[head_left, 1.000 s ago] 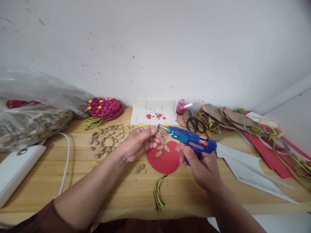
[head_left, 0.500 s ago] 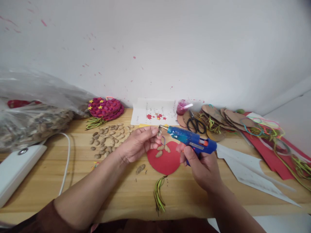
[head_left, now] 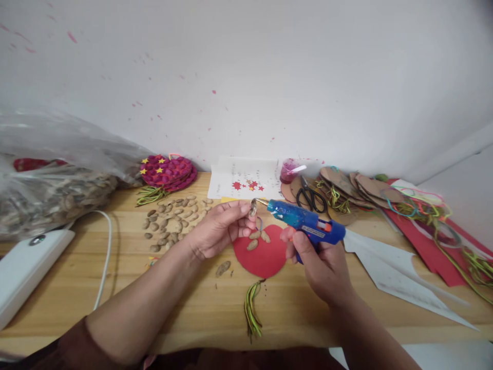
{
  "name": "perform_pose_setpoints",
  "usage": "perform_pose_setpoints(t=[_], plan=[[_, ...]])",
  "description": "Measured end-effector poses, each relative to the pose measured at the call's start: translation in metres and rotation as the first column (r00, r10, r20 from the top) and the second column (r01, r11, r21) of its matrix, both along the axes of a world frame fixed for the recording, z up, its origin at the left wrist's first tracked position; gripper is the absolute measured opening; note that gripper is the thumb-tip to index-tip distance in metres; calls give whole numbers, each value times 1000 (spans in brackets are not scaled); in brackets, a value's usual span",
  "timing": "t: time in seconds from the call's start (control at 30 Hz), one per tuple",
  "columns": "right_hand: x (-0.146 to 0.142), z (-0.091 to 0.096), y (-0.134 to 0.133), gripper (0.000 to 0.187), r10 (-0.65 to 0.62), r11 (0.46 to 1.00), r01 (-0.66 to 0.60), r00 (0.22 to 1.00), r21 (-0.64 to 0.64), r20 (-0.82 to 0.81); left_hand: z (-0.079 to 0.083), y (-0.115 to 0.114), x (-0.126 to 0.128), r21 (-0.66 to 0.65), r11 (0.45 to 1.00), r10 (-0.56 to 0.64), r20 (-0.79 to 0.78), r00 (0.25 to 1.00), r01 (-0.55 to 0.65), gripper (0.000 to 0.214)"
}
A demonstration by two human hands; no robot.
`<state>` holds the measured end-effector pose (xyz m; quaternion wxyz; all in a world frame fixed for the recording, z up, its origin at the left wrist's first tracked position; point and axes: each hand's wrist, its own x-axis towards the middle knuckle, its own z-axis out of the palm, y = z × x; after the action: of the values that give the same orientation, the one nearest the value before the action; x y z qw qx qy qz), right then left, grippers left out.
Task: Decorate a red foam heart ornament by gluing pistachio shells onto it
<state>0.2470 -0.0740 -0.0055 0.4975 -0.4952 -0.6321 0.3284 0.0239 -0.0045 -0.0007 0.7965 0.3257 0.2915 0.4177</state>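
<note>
Between thumb and fingers, my left hand (head_left: 225,228) pinches a peanut shell (head_left: 252,208) above the table. My right hand (head_left: 321,267) is wrapped round the handle of a blue glue gun (head_left: 304,221), its metal nozzle at the top of the peanut shell. Below both hands lies a red paper disc (head_left: 260,262) with several peanut shells (head_left: 252,245) on its upper part. A green and yellow tassel (head_left: 252,311) hangs from the disc's near edge onto the table. One loose peanut shell (head_left: 223,267) rests left of the disc.
Several peanut shells (head_left: 173,226) lie scattered to the left, near a plastic bag (head_left: 57,190) and a white power strip (head_left: 34,272). Behind are purple decorated discs (head_left: 169,172), white paper (head_left: 219,180) with stars, and a pink cup (head_left: 288,172). Scissors (head_left: 310,195) and cardboard discs (head_left: 379,189) lie right.
The glue gun has shifted very slightly to the right, its nozzle still at the peanut shell. My left hand has hardly moved.
</note>
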Motion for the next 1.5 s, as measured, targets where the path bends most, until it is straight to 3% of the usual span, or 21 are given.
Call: perform_pose_setpoints(t=[0.93,1.2,1.5], plan=[[0,-1,1,32,-2,1000,2,1000,-31,-7,4,-1,2,27,999,-25,21,999,24,38],[-2,3,-1,26,77,997,-77,996,1,-41,5,1,0,8,998,66,79,995,-66,35],[-6,11,-4,20,69,996,-73,995,52,70,5,2,1,-4,996,87,97,991,-87,36]])
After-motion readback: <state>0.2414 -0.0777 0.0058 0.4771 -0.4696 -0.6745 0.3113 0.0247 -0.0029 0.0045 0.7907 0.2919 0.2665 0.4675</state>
